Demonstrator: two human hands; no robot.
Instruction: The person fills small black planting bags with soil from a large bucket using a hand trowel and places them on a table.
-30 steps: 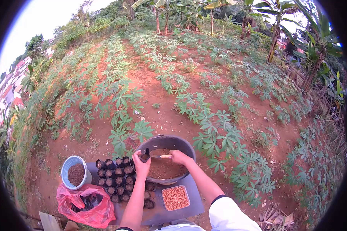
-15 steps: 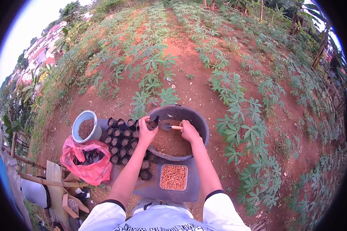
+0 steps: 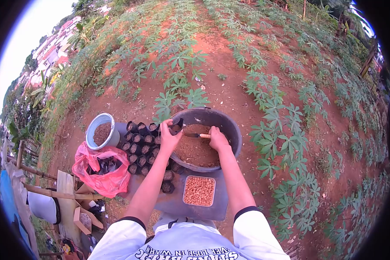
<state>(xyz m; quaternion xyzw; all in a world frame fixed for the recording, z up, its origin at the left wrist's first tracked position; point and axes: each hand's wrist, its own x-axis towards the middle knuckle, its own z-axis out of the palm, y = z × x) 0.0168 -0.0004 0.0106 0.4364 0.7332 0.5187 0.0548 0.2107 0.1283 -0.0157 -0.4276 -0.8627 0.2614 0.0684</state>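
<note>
My left hand [image 3: 170, 138] grips a black plastic seedling bag [image 3: 177, 126] at the left side of a wide dark basin [image 3: 233, 130]. Loose brown soil [image 3: 197, 151] fills the basin's bottom. In my right hand [image 3: 218, 138] is the light wooden handle of a small hand trowel [image 3: 198, 135]. Its blade points left toward the bag and lies low over the soil. Left of the basin stand several black seedling bags [image 3: 136, 149] filled with soil, packed in rows. A square clear tub of orange-tan kernels [image 3: 199, 190] sits in front of the basin.
A grey low table [image 3: 160, 203] carries the basin, bags and tub. To the left are a pale blue bucket [image 3: 114, 137] of soil and a pink plastic bag [image 3: 117, 182] holding black plastic. Leafy plant rows [image 3: 273, 108] grow beyond and to the right.
The trowel's blade has tilted and sits lower against the soil, near the seedling bag's mouth. The whole view has shifted slightly, moving the scene right and up.
</note>
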